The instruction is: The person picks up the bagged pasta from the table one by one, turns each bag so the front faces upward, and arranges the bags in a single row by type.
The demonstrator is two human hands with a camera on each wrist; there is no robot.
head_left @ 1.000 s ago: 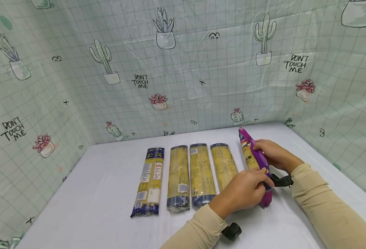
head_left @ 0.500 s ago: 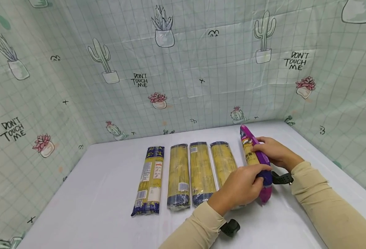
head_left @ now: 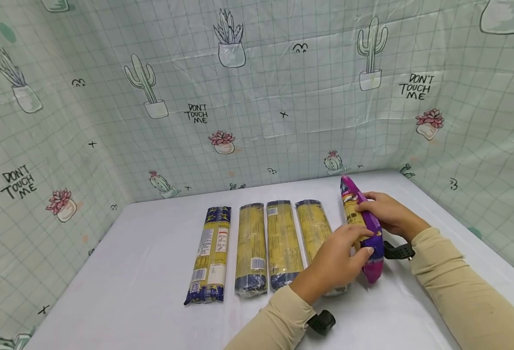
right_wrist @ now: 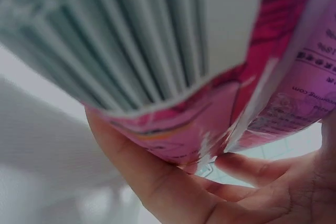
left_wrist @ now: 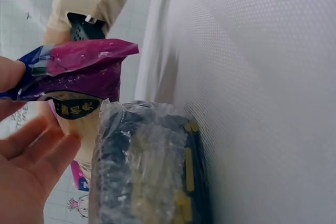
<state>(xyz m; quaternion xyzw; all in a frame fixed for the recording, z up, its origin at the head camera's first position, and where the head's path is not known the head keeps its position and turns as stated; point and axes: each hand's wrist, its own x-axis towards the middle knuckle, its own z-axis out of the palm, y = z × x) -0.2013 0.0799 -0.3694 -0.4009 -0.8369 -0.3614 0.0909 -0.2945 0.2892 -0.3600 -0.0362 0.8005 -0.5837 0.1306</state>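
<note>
A purple-and-yellow noodle pack [head_left: 372, 223] stands tilted on its narrow side at the right of the table. My right hand [head_left: 388, 214] grips its far half; the right wrist view shows fingers [right_wrist: 157, 182] wrapped under the pack [right_wrist: 210, 111]. The left hand [head_left: 337, 257] pinches the near part between thumb and forefinger, its other fingers [left_wrist: 42, 156] spread below, as the left wrist view shows. Just left of it lies a clear-wrapped spaghetti pack [head_left: 314, 223], partly hidden by the left hand; its blue end [left_wrist: 152, 161] fills the lower left wrist view.
Two more spaghetti packs [head_left: 251, 243] [head_left: 283, 238] lie parallel to the left, then a blue-ended labelled one [head_left: 211, 253]. The white table [head_left: 143, 282] ends at a patterned curtain [head_left: 257, 97] behind and on both sides.
The left thumb and forefinger have shifted their hold on the pack's near part, and the hand has opened wider. The pack has turned slightly, moving a little right; the other packs stay put.
</note>
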